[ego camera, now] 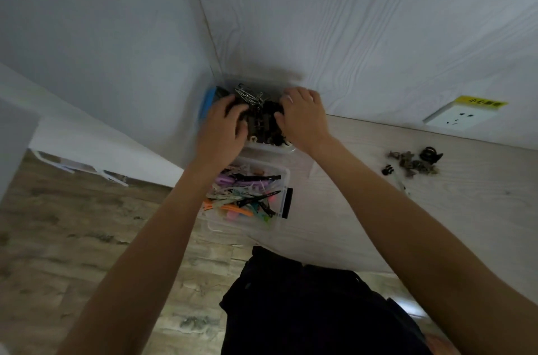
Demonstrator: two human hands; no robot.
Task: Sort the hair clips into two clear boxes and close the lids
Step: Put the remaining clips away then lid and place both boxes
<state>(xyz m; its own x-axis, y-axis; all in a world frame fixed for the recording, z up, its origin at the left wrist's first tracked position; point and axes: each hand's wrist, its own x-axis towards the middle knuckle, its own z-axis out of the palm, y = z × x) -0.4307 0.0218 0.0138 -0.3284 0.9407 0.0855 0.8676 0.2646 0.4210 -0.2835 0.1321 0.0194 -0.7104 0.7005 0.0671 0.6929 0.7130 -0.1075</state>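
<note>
Hands, left point(225, 124) and right point(302, 114), lie open-fingered on the far box point(270, 146), hiding most dark clips point(260, 119).

2 hands point(224, 122) reach in. 2 clear boxes point(283, 180) sit on the desk point(407, 223), each heaped with hair clips too tangled to count. 1 loose cluster of small claw clips point(413, 164) lies apart, count unclear. 1 wall socket point(460, 116) shows.

yellow label point(481, 100) above wall socket point(460, 117) (characters too blurred to read)
</note>
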